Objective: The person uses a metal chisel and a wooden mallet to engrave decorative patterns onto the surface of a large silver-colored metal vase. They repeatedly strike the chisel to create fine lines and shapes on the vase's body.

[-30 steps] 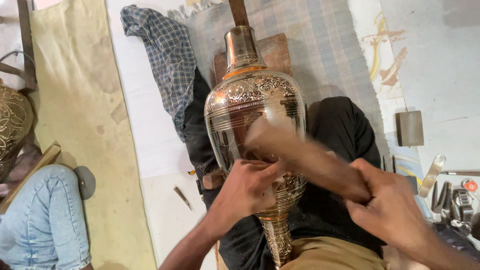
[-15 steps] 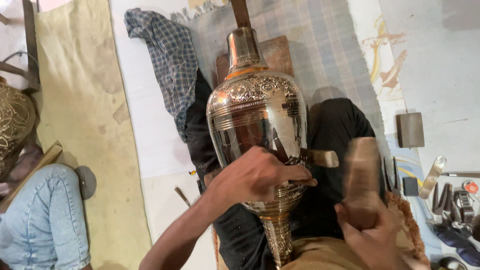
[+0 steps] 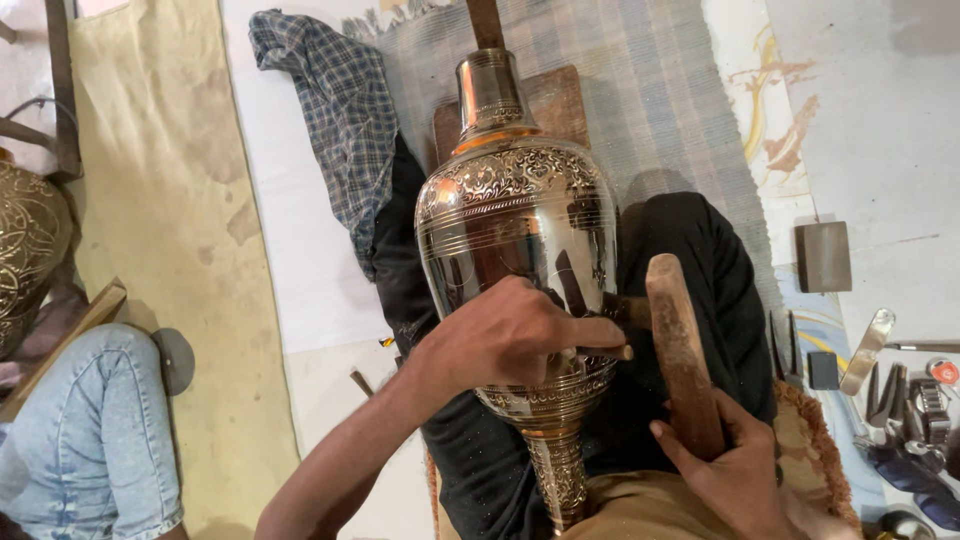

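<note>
Left hand point(image 3: 505, 335) pinching small metal chisel point(image 3: 600, 352) against large engraved brass vase point(image 3: 515, 235); right hand point(image 3: 735, 475) clenched around wooden mallet point(image 3: 682, 350) just beside chisel.

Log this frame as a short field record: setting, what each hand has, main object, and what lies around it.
setting: floor workspace seen from above, striped mat
main object: engraved metal vase lying across dark cloth, neck pointing away
left hand: pressed on the vase body, pinching a small chisel against it
right hand: grips a wooden mallet, head near the chisel
nearby: checked cloth, metal tools at right, a person's denim-clad leg at left
</note>
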